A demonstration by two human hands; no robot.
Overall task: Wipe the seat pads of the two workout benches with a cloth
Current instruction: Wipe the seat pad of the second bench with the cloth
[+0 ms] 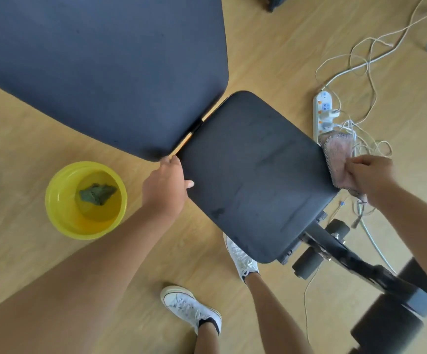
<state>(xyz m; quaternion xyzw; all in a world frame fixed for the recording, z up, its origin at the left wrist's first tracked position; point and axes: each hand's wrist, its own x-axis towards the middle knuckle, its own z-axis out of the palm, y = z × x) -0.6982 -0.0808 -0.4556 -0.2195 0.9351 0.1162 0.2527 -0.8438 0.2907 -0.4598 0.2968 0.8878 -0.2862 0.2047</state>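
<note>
Gripping a pink cloth (339,159), the right hand (372,175) had its fingers curled shut around the fabric and pressed it against the right edge of the seat pad (255,175). That dark pad filled the middle of the view, with the larger back pad (99,70) of the same bench just beyond it across a narrow gap. The left hand (165,187) rested on the seat pad's left edge, fingers wrapped over the rim and thumb lying on top, holding only the pad. On the wooden floor (23,139) to the left stood a yellow bowl (61,200) with a green rag (97,194) inside. A white power strip (322,108) and tangled cables (360,60) lay on the floor just right of the cloth. Two white sneakers (189,306) stood below the pad.
</note>
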